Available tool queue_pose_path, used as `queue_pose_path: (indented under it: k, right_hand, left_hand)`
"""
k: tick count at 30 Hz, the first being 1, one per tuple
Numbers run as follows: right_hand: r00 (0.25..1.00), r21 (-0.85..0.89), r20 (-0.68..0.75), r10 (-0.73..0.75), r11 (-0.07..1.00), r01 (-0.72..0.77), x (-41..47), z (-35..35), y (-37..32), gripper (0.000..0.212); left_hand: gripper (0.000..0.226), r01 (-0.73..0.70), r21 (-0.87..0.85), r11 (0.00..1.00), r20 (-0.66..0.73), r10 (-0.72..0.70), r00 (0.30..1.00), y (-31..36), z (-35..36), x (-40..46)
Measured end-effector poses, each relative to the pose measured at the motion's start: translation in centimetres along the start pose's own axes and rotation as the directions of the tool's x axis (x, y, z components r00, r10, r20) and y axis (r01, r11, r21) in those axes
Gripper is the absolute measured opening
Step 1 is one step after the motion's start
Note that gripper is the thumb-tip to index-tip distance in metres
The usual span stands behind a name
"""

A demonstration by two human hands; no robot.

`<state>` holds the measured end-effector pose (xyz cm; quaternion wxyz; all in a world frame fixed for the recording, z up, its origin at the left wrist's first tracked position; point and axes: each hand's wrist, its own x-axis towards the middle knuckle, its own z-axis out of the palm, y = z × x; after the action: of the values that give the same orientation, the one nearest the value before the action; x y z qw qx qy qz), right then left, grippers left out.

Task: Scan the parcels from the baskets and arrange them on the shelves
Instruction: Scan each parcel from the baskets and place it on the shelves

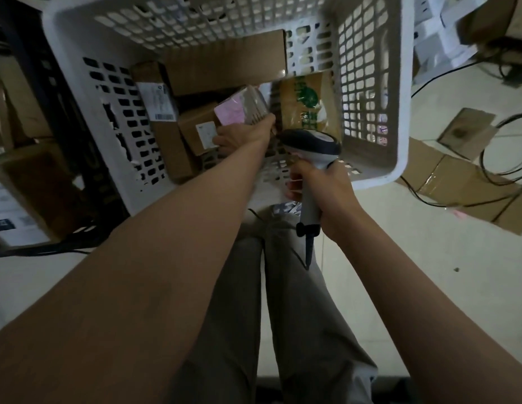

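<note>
bare forearms [166,258], grey trousers [297,330]

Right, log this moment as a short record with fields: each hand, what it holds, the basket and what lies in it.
left hand: reaches into the basket, fingers gripping a small parcel with a pink label
right hand: grips the handle of the scanner, head aimed toward the basket
basket: white, with mesh walls, on the floor in front of the person
contents: several brown boxes, one long box with a barcode label, one large box, a yellow packet with green print
floor: flattened cardboard and cables at right
</note>
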<state>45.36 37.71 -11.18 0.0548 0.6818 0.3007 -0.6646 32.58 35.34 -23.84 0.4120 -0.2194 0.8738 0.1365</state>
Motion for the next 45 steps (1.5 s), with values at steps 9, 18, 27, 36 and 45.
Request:
queue_pose_path:
  k: [9, 18, 27, 36, 45]
  right_hand:
    - [1.0, 0.029, -0.015, -0.001, 1.0, 0.001, -6.0, 1.1, -2.1, 0.019]
    - [0.994, -0.015, 0.089, -0.061, 0.998, 0.063, -17.9, 4.0, -6.7, 0.005]
    - [0.975, -0.067, 0.159, -0.156, 0.983, 0.169, -33.2, 7.5, -11.8, 0.009]
    - [0.905, -0.219, 0.336, -0.26, 0.913, 0.344, -46.9, 12.2, -15.7, 0.007]
    - [0.774, -0.375, 0.549, -0.314, 0.735, 0.564, -54.3, 18.1, -17.5, 0.011]
  left_hand:
    - [0.119, -0.17, -0.092, 0.981, 0.084, 0.178, 0.98, -3.2, -9.2, -3.7]
    - [0.101, -0.263, -0.157, 0.952, 0.086, 0.279, 0.956, -6.3, -23.1, -10.6]
    - [0.078, -0.406, -0.261, 0.876, 0.039, 0.429, 0.902, -9.9, -37.6, -20.4]
    - [0.08, -0.534, -0.363, 0.764, -0.176, 0.507, 0.844, -13.9, -51.7, -28.7]
    - [0.093, -0.579, -0.563, 0.591, -0.433, 0.385, 0.815, -17.4, -56.5, -38.3]
